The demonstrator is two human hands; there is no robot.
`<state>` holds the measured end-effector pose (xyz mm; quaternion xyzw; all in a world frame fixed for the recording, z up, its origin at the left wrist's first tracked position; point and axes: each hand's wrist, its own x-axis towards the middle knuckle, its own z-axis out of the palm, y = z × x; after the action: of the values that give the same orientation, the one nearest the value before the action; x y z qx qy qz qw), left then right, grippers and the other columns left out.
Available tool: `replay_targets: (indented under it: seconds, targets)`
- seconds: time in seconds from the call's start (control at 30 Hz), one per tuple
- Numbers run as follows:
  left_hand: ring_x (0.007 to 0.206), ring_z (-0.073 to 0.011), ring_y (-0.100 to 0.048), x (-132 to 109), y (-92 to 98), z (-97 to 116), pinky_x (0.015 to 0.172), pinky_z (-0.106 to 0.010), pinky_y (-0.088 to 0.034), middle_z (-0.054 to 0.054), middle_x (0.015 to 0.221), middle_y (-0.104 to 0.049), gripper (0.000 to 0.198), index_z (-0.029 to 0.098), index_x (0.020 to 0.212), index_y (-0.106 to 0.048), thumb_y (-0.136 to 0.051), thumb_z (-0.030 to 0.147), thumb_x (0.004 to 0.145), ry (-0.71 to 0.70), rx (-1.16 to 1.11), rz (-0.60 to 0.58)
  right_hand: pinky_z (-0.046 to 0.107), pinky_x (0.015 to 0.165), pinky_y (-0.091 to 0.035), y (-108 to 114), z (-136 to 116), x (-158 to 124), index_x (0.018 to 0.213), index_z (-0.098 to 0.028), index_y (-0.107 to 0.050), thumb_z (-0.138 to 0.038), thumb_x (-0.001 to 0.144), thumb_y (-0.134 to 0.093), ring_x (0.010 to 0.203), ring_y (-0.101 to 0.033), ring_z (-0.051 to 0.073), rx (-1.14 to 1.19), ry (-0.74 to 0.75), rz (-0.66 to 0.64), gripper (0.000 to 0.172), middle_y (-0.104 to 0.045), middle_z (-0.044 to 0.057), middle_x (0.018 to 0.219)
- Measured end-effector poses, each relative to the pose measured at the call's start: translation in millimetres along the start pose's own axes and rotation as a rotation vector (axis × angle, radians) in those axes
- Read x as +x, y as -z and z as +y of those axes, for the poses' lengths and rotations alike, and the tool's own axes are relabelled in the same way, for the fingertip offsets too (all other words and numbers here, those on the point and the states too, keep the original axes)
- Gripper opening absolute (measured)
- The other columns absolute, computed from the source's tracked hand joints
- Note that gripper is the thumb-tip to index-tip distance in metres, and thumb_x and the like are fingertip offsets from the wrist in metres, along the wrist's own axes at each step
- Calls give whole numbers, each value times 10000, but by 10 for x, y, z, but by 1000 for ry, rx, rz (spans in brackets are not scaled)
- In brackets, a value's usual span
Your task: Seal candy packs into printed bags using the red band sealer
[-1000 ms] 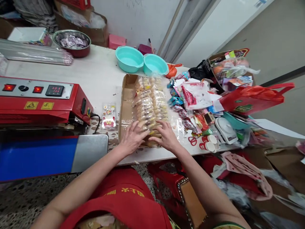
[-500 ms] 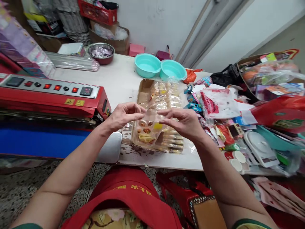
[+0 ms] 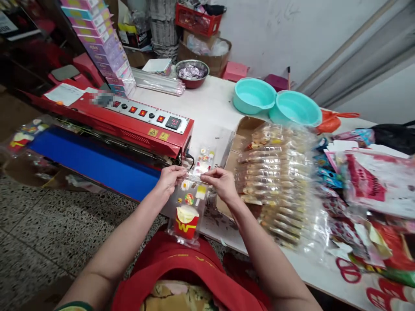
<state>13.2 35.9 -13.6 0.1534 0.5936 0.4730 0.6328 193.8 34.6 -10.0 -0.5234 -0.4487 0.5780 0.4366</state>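
Observation:
A clear plastic bag point(image 3: 200, 208) hangs between my two hands, pinched by its upper edge. Inside it are a red and yellow fries-box piece and small food shapes, such as a fried egg and a popsicle. My left hand point(image 3: 170, 180) is closed on the bag's left corner, close to the end of the blue conveyor belt point(image 3: 97, 160). Fingers of my right hand point(image 3: 222, 183) pinch the right corner, beside the cardboard box point(image 3: 235, 151). Just beyond my fingertips, another filled bag point(image 3: 205, 156) lies on the table.
A red sealing machine point(image 3: 139, 121) runs along the left. Rows of filled bags point(image 3: 275, 168) pack the box. Two turquoise basins point(image 3: 254, 96) and a metal bowl point(image 3: 192, 73) stand behind. Red-handled scissors point(image 3: 348, 271) and assorted packets crowd the right.
The view has swung left. Both hands have moved from above the cardboard box to near the sealing machine's belt end, carrying the bag, which now hangs down from their fingers.

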Motion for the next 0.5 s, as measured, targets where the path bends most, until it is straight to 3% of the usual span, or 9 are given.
replay_targets:
  seconds: [0.1,0.27,0.4,0.5]
  targets:
    - [507,-120,-618,133,234,-44,489,-211,-479,-27,614,-681,298,127,747,-635,-831,206,537,0,-61,83,273,514,-486,-250,253,144,639,-172,-651,-433,431,-913,522,-591,158,85,-81,21,424,-653,16,581]
    - [607,-156,-679,221,635,32,554,-254,-545,-49,749,-723,459,157,893,-588,-851,181,518,65,-36,68,249,495,-446,-573,497,478,686,-171,-609,-441,420,-893,522,-593,156,121,-132,54,474,-641,8,574]
    - [641,-154,-687,328,826,121,580,-244,-556,-32,743,-710,437,150,874,-581,-813,71,512,13,-85,133,254,497,-452,-842,599,669,704,-189,-553,-482,407,-868,524,-577,152,190,-169,105,523,-616,-16,577]
    - [623,-131,-662,450,948,226,580,-229,-548,-11,715,-684,345,142,811,-577,-758,25,542,-56,-100,209,271,545,-492,-900,549,576,792,-201,-542,-541,513,-814,604,-602,160,197,-111,144,517,-629,-15,675]
